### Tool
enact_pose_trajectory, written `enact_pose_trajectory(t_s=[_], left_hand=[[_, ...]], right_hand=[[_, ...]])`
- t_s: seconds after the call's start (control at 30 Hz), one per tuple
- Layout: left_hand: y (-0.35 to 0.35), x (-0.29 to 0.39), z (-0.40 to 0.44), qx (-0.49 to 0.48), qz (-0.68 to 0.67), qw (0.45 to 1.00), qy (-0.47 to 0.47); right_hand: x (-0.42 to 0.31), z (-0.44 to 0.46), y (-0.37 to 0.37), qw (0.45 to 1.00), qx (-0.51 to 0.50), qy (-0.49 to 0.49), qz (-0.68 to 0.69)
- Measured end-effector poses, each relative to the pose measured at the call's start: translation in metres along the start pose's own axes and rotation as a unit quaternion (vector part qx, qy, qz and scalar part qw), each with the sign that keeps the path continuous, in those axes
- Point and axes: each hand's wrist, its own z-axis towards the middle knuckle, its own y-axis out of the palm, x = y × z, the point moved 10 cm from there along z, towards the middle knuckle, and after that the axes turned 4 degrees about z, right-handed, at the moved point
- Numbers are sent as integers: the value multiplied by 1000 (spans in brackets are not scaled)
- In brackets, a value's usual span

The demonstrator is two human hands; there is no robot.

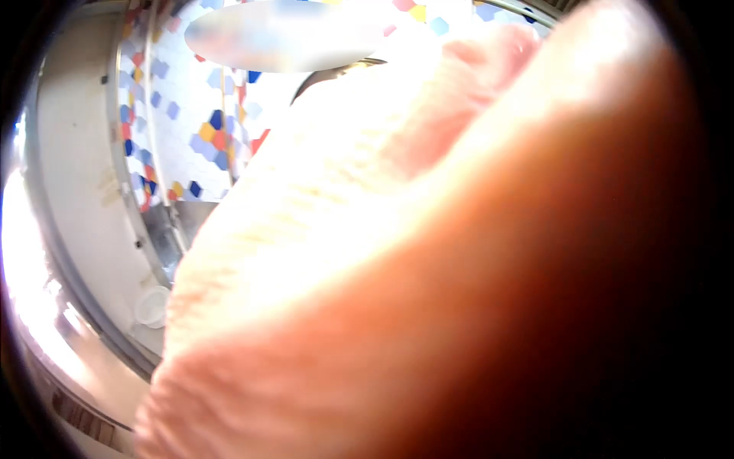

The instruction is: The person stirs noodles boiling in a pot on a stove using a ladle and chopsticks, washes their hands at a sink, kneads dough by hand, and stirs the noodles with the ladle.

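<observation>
What looks like my right hand [344, 283] is very close to the camera and covers most of the view, from the lower left to the upper right. Its skin is overexposed in the middle and dark toward the right. The fingers cannot be made out, so neither their pose nor anything held shows. Past the hand's upper edge, a thin dark curved object [336, 74] is partly visible. My left hand does not show.
White tiles with coloured hexagons [214, 138] cover a surface at the upper left. A pale panel [76, 168] with a metal edge runs down the left side. A small round white item [153, 307] sits near its lower part. A blurred oval patch hides the top area.
</observation>
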Motion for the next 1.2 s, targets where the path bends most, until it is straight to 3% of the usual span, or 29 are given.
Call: enact_pose_trajectory(t_s=[0.03,0.07,0.1,0.13,0.17,0.33,0.37,0.4,0.53,0.57,0.67,0.83,0.93,1.07,1.2], left_hand=[[1,0,-1,-5,-3,1000,-2],[3,4,-5,-8,-16,1000,-7],[7,10,-9,-15,-33,999,-14],[10,18,-15,-22,-54,998,-15],[12,26,-19,-27,-70,997,-12],[12,41,-30,-39,-110,993,-14],[13,40,-32,-38,-123,991,-18],[13,40,-35,-38,-135,990,-25],[16,11,-56,-37,-193,978,-77],[19,3,-63,-44,-205,973,-98],[16,8,-103,-60,-228,957,-170],[26,-4,-169,-84,-246,907,-332],[13,-8,-196,-87,-243,893,-370],[6,-4,-220,-71,-243,887,-386],[2,2,-237,-47,-267,875,-401]], right_hand=[[3,-9,7,999,-31,13,8],[-20,2,-17,981,-21,114,154],[4,-7,-5,965,-36,178,189],[-6,-1,-12,985,-8,98,143],[4,-4,-7,980,-34,136,139],[19,12,-2,982,-49,141,119],[21,12,-1,965,-94,219,110],[12,20,-6,986,-61,127,87],[35,45,7,990,-80,113,32],[29,56,1,996,-60,62,22],[27,53,1,994,-97,32,-29],[23,59,-8,978,-196,49,62],[19,39,-14,883,-312,307,168],[-3,21,-22,819,-337,388,254],[-18,6,-19,779,-333,407,342]])
